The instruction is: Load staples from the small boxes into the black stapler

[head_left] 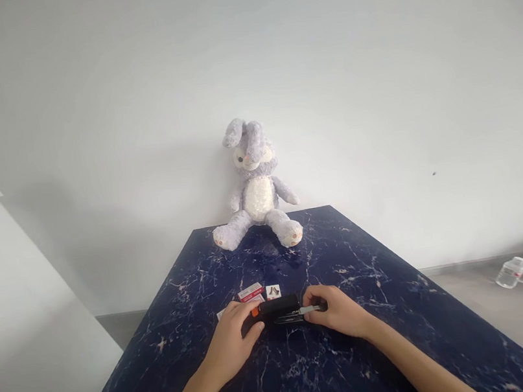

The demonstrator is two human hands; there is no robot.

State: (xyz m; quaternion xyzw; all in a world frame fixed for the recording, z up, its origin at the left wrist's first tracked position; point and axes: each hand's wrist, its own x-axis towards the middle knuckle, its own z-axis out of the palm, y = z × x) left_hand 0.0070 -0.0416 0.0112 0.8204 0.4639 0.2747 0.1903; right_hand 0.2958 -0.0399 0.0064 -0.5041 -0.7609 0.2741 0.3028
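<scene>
1. My left hand (235,334) is closed around the left end of one stapler (281,308), with the fingers curled over its top.
2. My right hand (337,309) grips the right end of that stapler, pinching a thin, shiny metal strip that sticks out there.
3. The stapler is a long black block, matte like plastic, with a small orange patch by my left fingers. It lies low between my two hands at the middle of the surface (317,371).
4. The surface is a dark blue slab with pale marble-like veins and a slight gloss.
5. Just behind the stapler I count two small flat packets. One is a red-and-white box (250,292) and the other a white square card (272,292). Its print is too small for me to read.
6. One plush rabbit (255,187) sits at the far edge against the white wall. It has fuzzy lilac fur, a cream belly and floppy ears.
7. Two clear plastic bottles (511,272) lie on the grey floor to the right.
8. One smooth white cabinet (8,312) stands at the left.
</scene>
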